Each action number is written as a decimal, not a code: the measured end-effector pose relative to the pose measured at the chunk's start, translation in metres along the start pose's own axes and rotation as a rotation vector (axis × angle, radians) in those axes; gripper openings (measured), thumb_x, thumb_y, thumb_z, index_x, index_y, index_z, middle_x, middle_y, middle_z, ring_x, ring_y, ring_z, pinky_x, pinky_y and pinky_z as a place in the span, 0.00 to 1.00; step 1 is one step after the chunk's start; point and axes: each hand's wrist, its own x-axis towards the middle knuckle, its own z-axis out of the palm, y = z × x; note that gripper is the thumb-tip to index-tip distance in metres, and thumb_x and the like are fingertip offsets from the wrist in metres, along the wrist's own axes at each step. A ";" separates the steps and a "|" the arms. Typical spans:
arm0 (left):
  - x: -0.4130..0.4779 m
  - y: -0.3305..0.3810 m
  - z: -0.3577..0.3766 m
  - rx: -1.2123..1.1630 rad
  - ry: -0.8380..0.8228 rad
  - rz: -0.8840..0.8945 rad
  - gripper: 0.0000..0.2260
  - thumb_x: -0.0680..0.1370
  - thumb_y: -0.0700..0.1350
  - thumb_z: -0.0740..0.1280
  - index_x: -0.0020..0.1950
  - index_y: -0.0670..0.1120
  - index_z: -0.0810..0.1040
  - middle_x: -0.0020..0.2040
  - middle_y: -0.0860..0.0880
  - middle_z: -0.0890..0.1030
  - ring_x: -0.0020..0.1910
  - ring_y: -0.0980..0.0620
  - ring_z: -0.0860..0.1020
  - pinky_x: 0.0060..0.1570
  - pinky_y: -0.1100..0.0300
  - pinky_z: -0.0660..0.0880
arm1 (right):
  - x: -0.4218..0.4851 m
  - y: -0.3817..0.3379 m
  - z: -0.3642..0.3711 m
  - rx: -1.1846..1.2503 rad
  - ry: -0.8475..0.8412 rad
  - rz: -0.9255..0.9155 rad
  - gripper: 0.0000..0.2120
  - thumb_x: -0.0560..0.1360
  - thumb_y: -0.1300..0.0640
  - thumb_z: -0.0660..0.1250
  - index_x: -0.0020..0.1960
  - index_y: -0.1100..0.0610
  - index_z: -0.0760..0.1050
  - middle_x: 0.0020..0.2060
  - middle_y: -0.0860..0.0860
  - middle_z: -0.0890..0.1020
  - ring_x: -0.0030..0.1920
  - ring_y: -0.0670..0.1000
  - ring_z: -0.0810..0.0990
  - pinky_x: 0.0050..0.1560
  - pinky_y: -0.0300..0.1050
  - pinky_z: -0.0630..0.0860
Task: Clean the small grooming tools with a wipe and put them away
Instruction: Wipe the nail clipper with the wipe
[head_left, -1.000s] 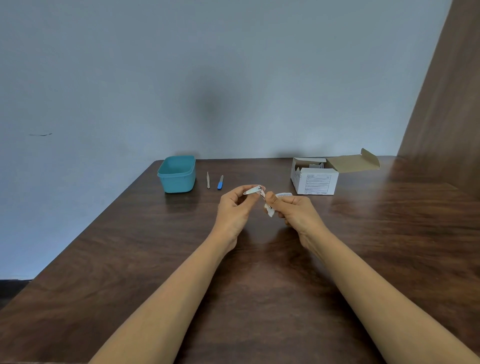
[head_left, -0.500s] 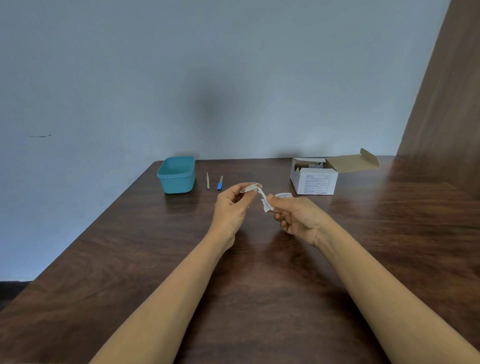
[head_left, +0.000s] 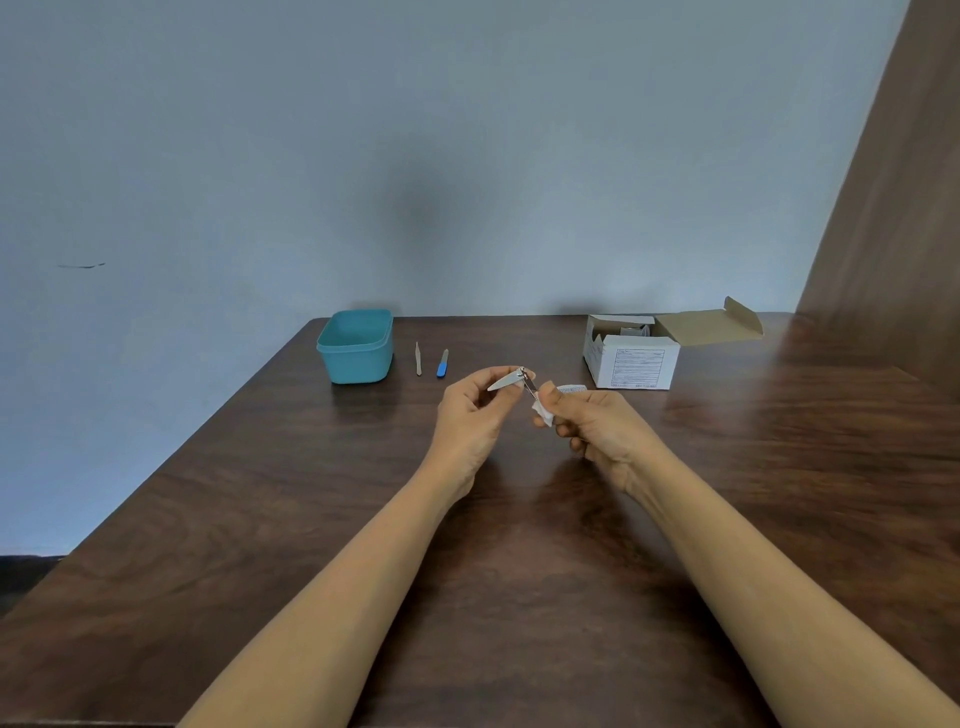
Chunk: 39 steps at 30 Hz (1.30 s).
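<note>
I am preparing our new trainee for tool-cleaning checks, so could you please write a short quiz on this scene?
1. True or false: the teal tub has a lid on it.
2. Which hand pinches the white wipe? A) left hand B) right hand C) neither
3. How many small tools lie on the table just right of the tub?

Key: 1. False; it stands open. 2. B; the left hand holds the nail clipper. 3. Two: a slim metal tool and a blue-handled one.
</note>
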 end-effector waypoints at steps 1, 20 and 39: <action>0.000 0.000 0.000 0.002 0.003 -0.001 0.08 0.78 0.42 0.66 0.51 0.54 0.80 0.46 0.57 0.82 0.38 0.71 0.76 0.44 0.66 0.71 | 0.000 -0.001 0.000 0.005 -0.017 0.004 0.15 0.70 0.43 0.71 0.38 0.56 0.83 0.38 0.51 0.83 0.33 0.44 0.67 0.33 0.36 0.63; -0.003 -0.001 0.001 0.207 -0.049 0.173 0.08 0.77 0.40 0.67 0.51 0.53 0.80 0.46 0.59 0.82 0.47 0.67 0.78 0.44 0.75 0.73 | 0.001 -0.002 0.001 0.171 -0.007 0.101 0.10 0.70 0.51 0.73 0.39 0.58 0.80 0.34 0.50 0.78 0.31 0.43 0.68 0.30 0.33 0.63; -0.001 -0.002 -0.002 0.196 0.000 0.179 0.07 0.76 0.41 0.69 0.52 0.49 0.83 0.48 0.54 0.84 0.49 0.59 0.80 0.48 0.67 0.76 | -0.006 -0.004 0.009 0.211 -0.067 0.112 0.08 0.74 0.52 0.69 0.40 0.56 0.80 0.38 0.50 0.80 0.33 0.43 0.69 0.35 0.36 0.63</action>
